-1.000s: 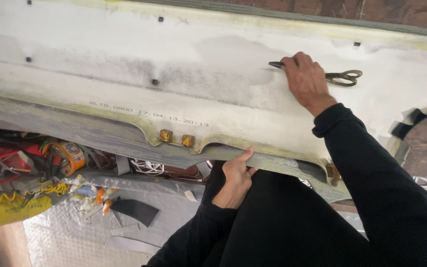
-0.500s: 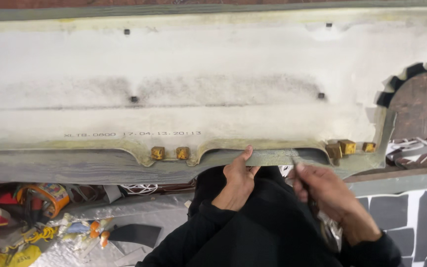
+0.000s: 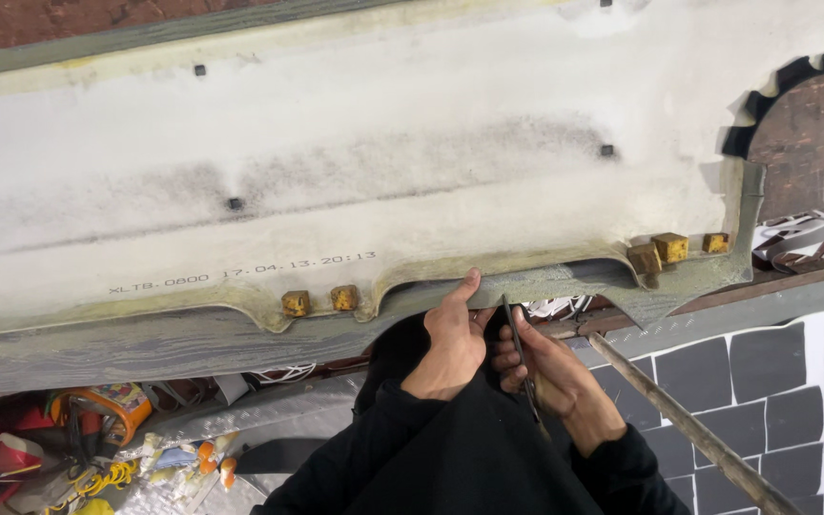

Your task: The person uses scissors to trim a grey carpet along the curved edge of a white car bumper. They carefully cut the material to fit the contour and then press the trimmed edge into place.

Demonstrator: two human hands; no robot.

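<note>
A large whitish panel (image 3: 355, 181) fills the view. At its near edge, the left hand (image 3: 452, 334) grips the grey rim, and just right the right hand (image 3: 550, 372) holds scissors (image 3: 517, 353) upright.

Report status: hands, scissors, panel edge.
Left hand grips panel lower edge. Right hand holds scissors, blades up at the edge beside left thumb. Nothing between blades and edge; rod lies to the right.

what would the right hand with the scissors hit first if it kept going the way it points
The right hand aims the scissors up toward the grey trimmed edge of the big white moulded panel. That edge looks first in line, just beside the left hand gripping it, though depth is unclear.
</note>
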